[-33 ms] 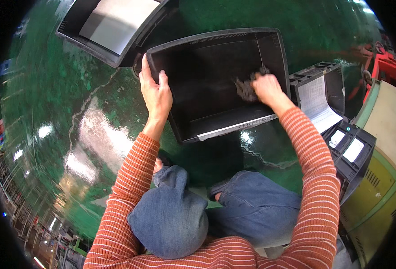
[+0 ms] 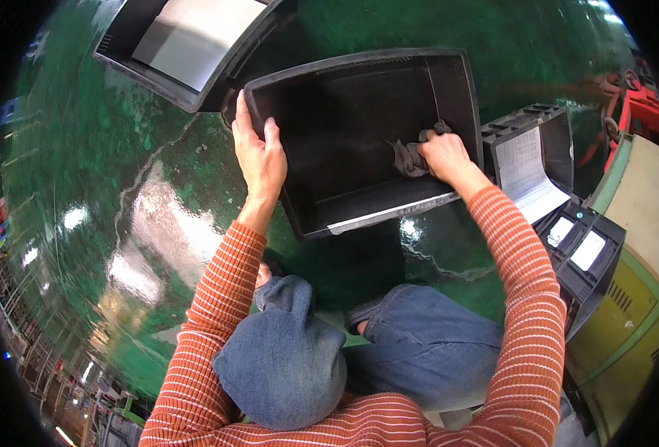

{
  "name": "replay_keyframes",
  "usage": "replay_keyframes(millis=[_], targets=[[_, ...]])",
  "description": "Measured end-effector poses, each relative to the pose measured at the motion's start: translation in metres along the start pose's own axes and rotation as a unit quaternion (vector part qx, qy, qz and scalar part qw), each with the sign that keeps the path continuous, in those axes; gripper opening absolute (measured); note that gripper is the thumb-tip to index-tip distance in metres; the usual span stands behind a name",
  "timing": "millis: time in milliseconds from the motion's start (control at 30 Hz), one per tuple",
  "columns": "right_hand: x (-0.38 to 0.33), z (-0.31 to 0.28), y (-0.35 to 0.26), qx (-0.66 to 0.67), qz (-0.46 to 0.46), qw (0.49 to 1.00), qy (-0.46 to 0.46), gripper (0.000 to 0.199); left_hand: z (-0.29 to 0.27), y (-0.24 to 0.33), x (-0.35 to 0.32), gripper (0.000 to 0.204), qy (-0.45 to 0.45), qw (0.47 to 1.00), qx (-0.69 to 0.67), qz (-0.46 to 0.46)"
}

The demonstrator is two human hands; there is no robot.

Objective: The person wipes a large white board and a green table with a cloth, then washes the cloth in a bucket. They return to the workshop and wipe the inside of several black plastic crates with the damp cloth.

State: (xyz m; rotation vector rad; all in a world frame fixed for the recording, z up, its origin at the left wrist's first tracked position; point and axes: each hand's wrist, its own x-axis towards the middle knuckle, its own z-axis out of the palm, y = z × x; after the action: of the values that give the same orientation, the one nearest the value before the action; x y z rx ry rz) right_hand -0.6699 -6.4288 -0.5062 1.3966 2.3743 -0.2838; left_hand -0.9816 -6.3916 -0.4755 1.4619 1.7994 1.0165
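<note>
A black bin (image 2: 359, 119) sits on a glossy green floor (image 2: 106, 149), just beyond the person's knees, its open top facing the camera and its near rim carrying a pale strip. The left hand (image 2: 259, 153) lies on the bin's left wall, fingers extended and held close together along the rim, thumb set slightly apart toward the inside; the palm rests against the outer edge. The right hand (image 2: 445, 156) is inside the bin at its right near corner, fingers curled down and pressed together onto a grey rag (image 2: 408, 158), which is bunched against the bin's inner floor close to the right wall. Whether the thumb pinches the rag cannot be told, as the back of the hand hides it. Both forearms wear orange sleeves with thin pale stripes (image 2: 218, 313), and the knees in blue jeans (image 2: 419, 343) are bent below the bin. Far left, touching the bin's far left corner, stands another black bin (image 2: 132, 56) with a pale sheet (image 2: 195, 33) lying in it. Right of the first bin, just beside its right wall, is a third black crate (image 2: 557, 134) holding a printed paper (image 2: 527, 175) that curls over its near edge. Nearer on the right sits a dark tray (image 2: 605, 257) with two pale rectangular labels, beside a yellow-green cabinet (image 2: 620, 320).
</note>
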Motion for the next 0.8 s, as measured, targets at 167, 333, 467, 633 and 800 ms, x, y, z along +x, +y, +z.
replay_keyframes(millis=[167,333,467,633,800], targets=[[0.018,-0.022,-0.056,0.105,-0.006,0.99,-0.089,0.009,0.005,-0.002,-0.001,0.058,0.006,1.0,0.008,0.014],[0.082,-0.039,-0.18,0.212,-0.094,0.97,-0.072,0.017,0.009,0.008,0.0,0.059,-0.024,1.0,0.018,-0.003],[0.052,-0.032,-0.135,0.275,-0.092,0.956,-0.045,0.014,0.002,-0.006,0.002,0.062,-0.022,0.998,0.045,0.04],[0.01,-0.021,-0.007,0.235,0.219,0.947,0.013,0.024,-0.001,0.001,0.002,0.061,-0.038,0.998,0.041,0.03],[0.043,-0.023,-0.083,0.239,0.178,0.954,-0.005,0.03,0.005,0.001,0.0,0.059,-0.026,0.997,0.064,0.023]])
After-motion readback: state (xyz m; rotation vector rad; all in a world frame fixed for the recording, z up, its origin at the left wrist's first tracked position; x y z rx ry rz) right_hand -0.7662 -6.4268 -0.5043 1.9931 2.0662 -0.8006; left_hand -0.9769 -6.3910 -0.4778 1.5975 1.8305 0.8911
